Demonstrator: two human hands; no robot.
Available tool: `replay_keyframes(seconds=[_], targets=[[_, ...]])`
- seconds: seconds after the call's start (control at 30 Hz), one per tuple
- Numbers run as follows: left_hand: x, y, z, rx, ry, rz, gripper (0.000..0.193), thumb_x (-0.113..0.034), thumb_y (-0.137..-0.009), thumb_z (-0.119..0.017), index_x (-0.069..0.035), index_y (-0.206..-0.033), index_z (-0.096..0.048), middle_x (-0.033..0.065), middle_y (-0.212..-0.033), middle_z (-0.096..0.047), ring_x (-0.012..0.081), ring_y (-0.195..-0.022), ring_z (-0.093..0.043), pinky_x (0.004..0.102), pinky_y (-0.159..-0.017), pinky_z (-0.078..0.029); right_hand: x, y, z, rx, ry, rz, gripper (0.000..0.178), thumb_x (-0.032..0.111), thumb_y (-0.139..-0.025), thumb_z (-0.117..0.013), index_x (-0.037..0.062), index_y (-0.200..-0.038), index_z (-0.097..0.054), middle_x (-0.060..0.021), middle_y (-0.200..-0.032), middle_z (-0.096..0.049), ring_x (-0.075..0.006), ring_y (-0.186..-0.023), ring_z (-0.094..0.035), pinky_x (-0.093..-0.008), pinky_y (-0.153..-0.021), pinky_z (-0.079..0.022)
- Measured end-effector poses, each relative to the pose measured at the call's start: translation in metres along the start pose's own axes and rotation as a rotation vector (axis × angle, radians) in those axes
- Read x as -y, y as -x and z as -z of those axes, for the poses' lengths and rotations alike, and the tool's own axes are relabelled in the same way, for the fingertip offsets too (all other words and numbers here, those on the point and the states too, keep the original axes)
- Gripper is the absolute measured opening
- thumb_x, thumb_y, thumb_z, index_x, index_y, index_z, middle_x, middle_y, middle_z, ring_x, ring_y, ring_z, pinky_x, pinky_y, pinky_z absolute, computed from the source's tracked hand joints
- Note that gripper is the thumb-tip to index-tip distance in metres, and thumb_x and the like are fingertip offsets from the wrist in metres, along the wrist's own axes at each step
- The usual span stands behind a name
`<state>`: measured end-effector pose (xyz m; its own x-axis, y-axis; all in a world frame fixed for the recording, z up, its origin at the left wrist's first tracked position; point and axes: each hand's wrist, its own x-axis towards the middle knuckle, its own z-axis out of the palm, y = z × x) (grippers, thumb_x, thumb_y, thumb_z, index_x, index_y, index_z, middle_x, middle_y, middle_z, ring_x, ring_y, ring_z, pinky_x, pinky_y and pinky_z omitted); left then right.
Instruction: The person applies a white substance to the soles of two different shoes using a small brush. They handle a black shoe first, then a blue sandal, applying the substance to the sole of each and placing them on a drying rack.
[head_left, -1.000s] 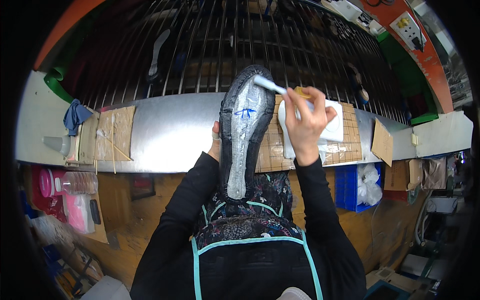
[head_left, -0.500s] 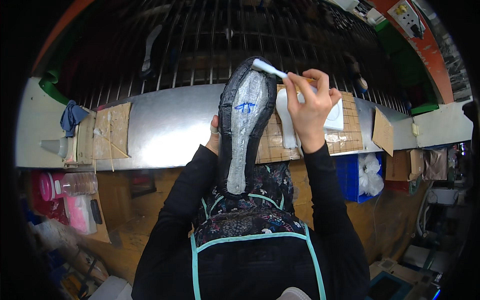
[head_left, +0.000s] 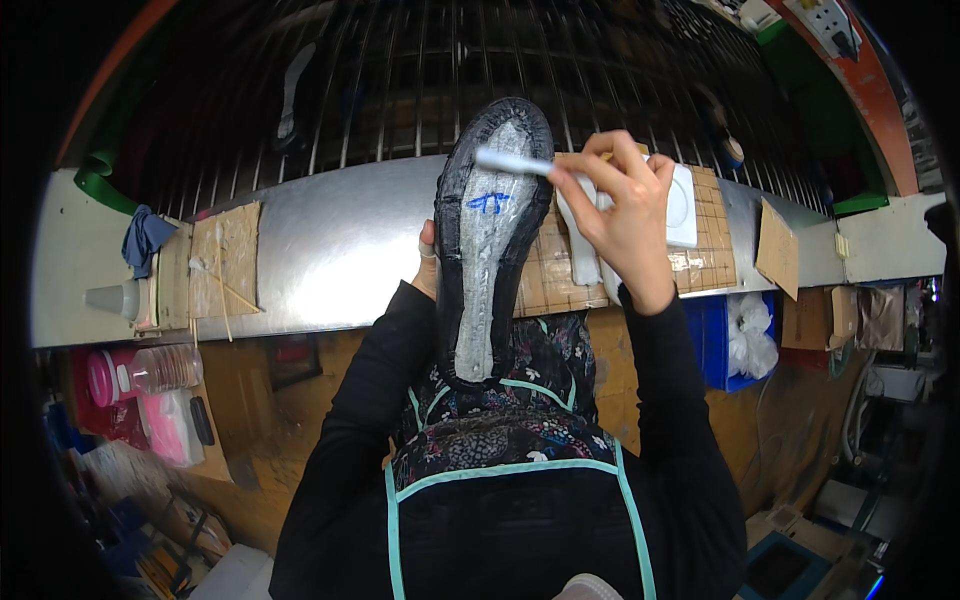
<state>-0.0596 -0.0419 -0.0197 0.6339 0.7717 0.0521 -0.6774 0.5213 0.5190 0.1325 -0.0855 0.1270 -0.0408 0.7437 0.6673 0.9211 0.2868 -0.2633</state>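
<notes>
A black shoe upper (head_left: 490, 255) is held bottom side up in front of me, toe pointing away. Its underside has a grey centre strip with a blue pen mark, and a black gathered margin runs around it. My left hand (head_left: 428, 262) grips its left side; most of the fingers are hidden behind the shoe. In my right hand (head_left: 628, 205) a small white-headed brush (head_left: 512, 162) is pinched by its handle. The brush head, slightly blurred, lies over the forefoot; whether it touches cannot be made out. Beside the right hand is a white shoe sole (head_left: 582, 250), partly covered.
A white square dish (head_left: 683, 205) and the sole lie on taped cardboard (head_left: 712, 255) on the metal bench (head_left: 320, 250). Metal bars (head_left: 400, 80) span behind it. At left are a cardboard piece with sticks (head_left: 228, 250) and a blue cloth (head_left: 147, 240). A blue crate (head_left: 713, 345) stands below right.
The brush head has moved left and down from the right part of the toe to the left side of the forefoot. The shoe has shifted slightly away from me.
</notes>
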Motion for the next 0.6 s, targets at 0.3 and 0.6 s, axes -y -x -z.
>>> replay_keyframes(seconds=[0.3,0.6], targets=[[-0.001,0.002,0.003,-0.028,0.056,0.056,0.111,-0.079,-0.063,-0.067,-0.006,-0.142,-0.041,0.0168,-0.135,-0.052,0.0284,-0.122,-0.053,0.0418,-0.104,-0.045,-0.013,0.012,0.011,-0.051,0.117,-0.013,0.011,0.024,-0.077,-0.077,0.0166,-0.084,-0.075,0.0029,-0.093,-0.059,-0.0088,-0.064,-0.052,-0.0328,-0.075,-0.026],[-0.006,0.001,-0.015,-0.100,-0.061,0.092,0.113,-0.085,-0.060,-0.062,-0.009,-0.141,-0.042,0.0136,-0.130,-0.055,0.0268,-0.118,-0.056,0.0393,-0.101,-0.048,0.031,0.068,0.038,0.385,-0.333,-0.145,0.012,0.019,-0.072,-0.081,0.0126,-0.081,-0.077,0.0011,-0.097,-0.062,-0.0077,-0.063,-0.050,-0.0284,-0.075,-0.031]])
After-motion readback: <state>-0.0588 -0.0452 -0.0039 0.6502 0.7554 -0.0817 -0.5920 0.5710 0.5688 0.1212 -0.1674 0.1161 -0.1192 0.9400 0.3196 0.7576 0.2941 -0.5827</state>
